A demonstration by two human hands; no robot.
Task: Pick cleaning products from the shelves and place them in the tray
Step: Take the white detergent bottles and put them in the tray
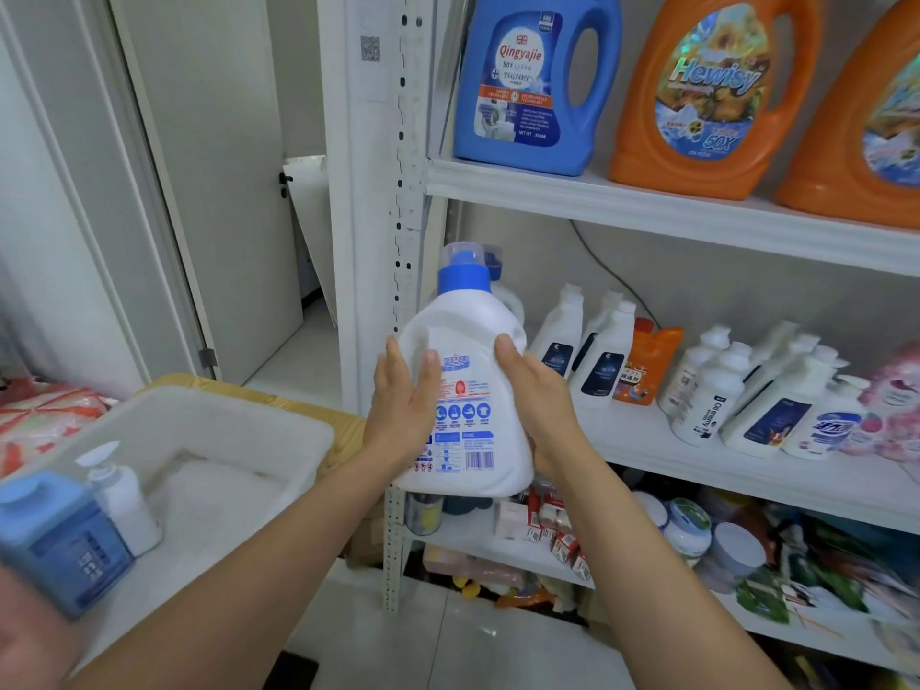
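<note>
Plenty of stock is left on the shelves [647, 211], which fill the right half of the frame. By my reckoning the job is only partly done.

At the lower left sits the tray [239, 420], a white bin on a wooden tabletop [343, 425], with much of its floor bare. I judge it can take a good deal more.

On the top tier, at the upper right of the frame, the big blue jug [527, 87] and the orange jugs [707, 92] stand where they are stocked, none of them picked.

In the middle of the frame is the piece in hand, a white bottle [468, 341] with a blue cap [464, 278]. It is upright, leaning a little, its back label towards me. It is off the shelf and in the air in front of the shelf post, not yet over the tray. My hands are apart with the bottle between them. My left hand [403, 410] is clamped on its left side with the thumb on the label. My right hand [540, 405] is clamped on its right side. It looks heavy enough to want both.

Two products are already in the tray, at its near end in the lower left corner. One is a blue bottle [59, 540], blurred, and beside it stands a white pump bottle [122, 495].

Smallest of all, the rows of small white bottles [602, 361] on the middle tier at the right are still waiting. What remains is to carry this bottle left to the tray, set it down, and come back for more.
</note>
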